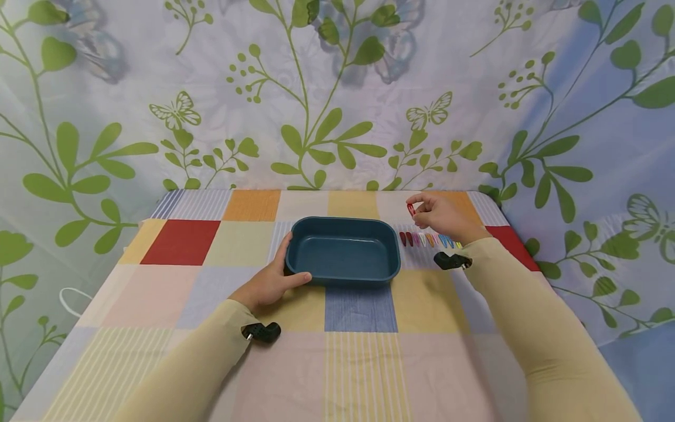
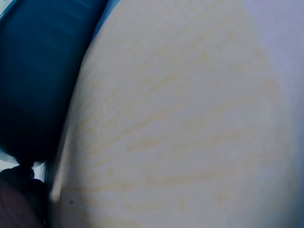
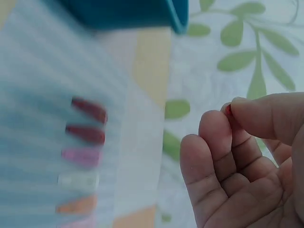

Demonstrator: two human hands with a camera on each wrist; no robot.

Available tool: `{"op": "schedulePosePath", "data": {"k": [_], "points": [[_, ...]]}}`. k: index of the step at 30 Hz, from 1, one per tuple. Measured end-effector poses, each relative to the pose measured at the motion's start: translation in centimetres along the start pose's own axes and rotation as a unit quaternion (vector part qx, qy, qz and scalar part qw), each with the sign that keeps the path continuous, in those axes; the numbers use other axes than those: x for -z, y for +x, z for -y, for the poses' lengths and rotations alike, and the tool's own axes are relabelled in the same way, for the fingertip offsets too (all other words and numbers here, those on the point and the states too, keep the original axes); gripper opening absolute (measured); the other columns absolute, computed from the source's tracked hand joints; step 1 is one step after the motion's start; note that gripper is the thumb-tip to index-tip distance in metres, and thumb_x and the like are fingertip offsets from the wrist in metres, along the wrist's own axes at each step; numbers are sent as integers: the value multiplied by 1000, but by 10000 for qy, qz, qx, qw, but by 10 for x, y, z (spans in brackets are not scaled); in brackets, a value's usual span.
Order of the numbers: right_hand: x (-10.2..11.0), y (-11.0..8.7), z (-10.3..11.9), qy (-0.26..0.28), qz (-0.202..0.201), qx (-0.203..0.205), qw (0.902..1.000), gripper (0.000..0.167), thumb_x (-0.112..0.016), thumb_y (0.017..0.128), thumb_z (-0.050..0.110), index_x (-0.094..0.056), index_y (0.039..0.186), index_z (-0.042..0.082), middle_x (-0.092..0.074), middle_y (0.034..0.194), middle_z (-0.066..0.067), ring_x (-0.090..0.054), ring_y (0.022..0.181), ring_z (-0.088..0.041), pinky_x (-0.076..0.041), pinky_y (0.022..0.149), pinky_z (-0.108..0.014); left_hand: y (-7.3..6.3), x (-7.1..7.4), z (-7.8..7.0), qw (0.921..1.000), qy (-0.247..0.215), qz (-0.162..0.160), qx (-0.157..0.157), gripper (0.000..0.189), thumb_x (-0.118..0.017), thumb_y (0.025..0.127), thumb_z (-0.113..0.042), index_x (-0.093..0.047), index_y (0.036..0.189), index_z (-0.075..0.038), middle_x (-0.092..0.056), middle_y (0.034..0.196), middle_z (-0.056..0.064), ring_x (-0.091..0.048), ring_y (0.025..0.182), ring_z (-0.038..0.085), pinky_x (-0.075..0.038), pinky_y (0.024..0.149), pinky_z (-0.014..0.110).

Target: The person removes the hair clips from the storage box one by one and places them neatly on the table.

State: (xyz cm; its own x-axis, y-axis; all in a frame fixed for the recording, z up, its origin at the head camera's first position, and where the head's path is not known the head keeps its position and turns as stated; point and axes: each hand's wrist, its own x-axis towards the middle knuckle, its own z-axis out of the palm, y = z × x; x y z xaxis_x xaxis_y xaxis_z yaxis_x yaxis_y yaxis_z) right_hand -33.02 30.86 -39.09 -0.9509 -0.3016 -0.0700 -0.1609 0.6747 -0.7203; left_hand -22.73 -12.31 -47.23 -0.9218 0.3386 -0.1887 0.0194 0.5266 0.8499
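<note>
A red hair clip is pinched between the thumb and fingertips of my right hand, raised over the far right of the table. In the right wrist view only a small red bit of the clip shows between thumb and finger. Below that hand lies a row of colored hair clips, among them dark red, pink, white, orange and blue ones. My left hand rests against the near left corner of a dark teal rectangular tray, thumb along its front wall and fingers along its left side.
The table wears a patchwork cloth of colored squares and stripes. Behind it hangs a leaf-printed curtain. A white cord curves beside the left table edge.
</note>
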Motion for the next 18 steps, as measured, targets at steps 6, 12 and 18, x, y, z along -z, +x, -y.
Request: {"op": "schedulePosePath", "data": {"k": [6,12,18], "points": [[19,-5,-30,269,-201,-257,9991,49,-58,104,8,-51,152,4,-69,112,-20,-68,88,-23,-59,85,-39,1,0,1,10000,1,-3,23,112,-73,97,-50,16,165,-47,-4,178,11,-21,160,40,-21,126,66],[37,-13,-58,-456,-398,-795,9950,54,-58,101,9,-49,154,3,-67,128,-29,-69,99,-33,-57,82,-35,2,0,2,10000,-14,-10,8,113,-74,96,-52,16,165,-46,-5,178,11,-22,160,40,-21,126,66],[47,-20,-85,-570,-459,-1221,9898,56,-56,97,5,-49,152,0,-68,116,-27,-65,87,-28,-49,67,-32,2,-1,2,10000,-11,-18,-14,114,-74,96,-52,16,166,-45,-3,178,9,-21,160,40,-21,126,66]]}}
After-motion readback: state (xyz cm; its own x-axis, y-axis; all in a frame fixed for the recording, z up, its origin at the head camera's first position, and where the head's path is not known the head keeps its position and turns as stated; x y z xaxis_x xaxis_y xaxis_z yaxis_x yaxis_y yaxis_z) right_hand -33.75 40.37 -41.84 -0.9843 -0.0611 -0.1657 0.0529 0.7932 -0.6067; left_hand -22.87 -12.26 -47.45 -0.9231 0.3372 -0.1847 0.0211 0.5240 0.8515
